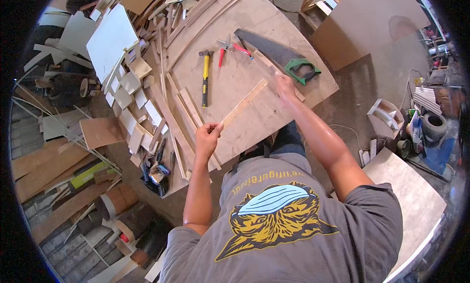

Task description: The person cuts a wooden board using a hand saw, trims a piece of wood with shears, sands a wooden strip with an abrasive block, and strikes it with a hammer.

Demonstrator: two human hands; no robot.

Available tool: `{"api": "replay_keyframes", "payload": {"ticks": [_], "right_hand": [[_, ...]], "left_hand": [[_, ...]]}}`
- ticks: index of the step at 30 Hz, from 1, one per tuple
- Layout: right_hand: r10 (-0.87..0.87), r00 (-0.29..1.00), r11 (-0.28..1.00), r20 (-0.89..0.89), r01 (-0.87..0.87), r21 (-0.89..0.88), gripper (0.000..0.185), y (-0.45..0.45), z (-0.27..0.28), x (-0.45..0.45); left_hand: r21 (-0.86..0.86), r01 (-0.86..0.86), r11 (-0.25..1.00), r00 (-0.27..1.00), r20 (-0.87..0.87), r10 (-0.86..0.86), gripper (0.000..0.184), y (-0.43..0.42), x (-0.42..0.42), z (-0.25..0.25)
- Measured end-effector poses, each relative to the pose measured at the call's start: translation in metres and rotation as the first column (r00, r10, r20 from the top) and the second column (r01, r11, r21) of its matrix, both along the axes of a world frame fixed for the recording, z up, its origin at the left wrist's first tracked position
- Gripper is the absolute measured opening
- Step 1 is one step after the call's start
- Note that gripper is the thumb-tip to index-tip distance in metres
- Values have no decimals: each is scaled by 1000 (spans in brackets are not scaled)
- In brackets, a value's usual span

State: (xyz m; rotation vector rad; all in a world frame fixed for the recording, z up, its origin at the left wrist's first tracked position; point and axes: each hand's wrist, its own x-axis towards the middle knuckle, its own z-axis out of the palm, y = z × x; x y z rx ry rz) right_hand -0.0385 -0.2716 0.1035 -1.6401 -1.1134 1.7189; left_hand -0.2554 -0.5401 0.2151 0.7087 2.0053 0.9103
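My left hand (208,138) pinches the near end of a thin wooden strip (246,101), which slants away over the plywood tabletop (235,142). Closed around a second wooden strip (264,61) is my right hand (285,85), near the table's right side; its fingers partly cover that strip. Just beyond it lies a handsaw (269,48) with a green handle. Red-handled pliers (225,50) rest with their jaws pointing away. A yellow and black hammer (205,80) lies left of the pliers.
Long wooden strips (183,109) and a heap of offcuts (139,94) cover the table's left side. A white board (113,41) leans over the heap. A large brown panel (362,26) stands beyond the table at right. Boards (49,160) and containers crowd the floor.
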Motion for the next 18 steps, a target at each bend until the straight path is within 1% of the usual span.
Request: {"api": "replay_keyframes", "payload": {"ticks": [1, 2, 3, 4, 5, 7, 8, 9, 12, 13, 15, 18], "right_hand": [[3, 999, 997, 54, -7, 73, 31, -3, -20, 2], [16, 986, 953, 166, -65, 297, 31, -10, -36, 0], [2, 961, 856, 277, -145, 496, 33, -20, -51, -1], [-36, 925, 715, 379, -241, 656, 35, -32, -54, 1], [87, 905, 722, 416, -345, 600, 35, -45, -56, 3], [322, 825, 693, 464, -539, 478, 35, -80, -34, -1], [362, 816, 645, 451, -569, 511, 34, -94, -18, -5], [403, 804, 594, 438, -594, 543, 34, -107, -3, -9], [591, 683, 365, 429, -701, 612, 50, -133, 13, -17], [563, 615, 363, 552, -785, 503, 52, -127, 14, -20], [505, 418, 370, 755, -895, 248, 56, -108, 11, -28], [393, 537, 394, 746, -831, 391, 61, -77, -2, -30]], "left_hand": [[35, 0, 999, 996, -93, 4, 34, -4, 1, -12], [72, 2, 997, 983, -185, 11, 33, -5, 2, -18], [31, -2, 1000, 972, -234, 9, 33, -5, 5, -18], [-13, -8, 1000, 960, -279, 4, 33, -4, 9, -18], [-56, -13, 998, 946, -324, -6, 33, -3, 13, -17], [-53, 19, 998, 910, -412, -39, 34, 3, 22, -7], [-51, 35, 998, 889, -456, -55, 35, 7, 25, -3], [-53, 39, 998, 891, -451, -59, 35, 9, 27, -2], [-76, 53, 996, 894, -440, -81, 35, 15, 31, 3], [-92, 60, 994, 895, -437, -95, 35, 18, 32, 7], [-108, 74, 991, 891, -439, -114, 36, 22, 32, 12], [-103, 99, 990, 874, -467, -136, 35, 27, 31, 15]]}}
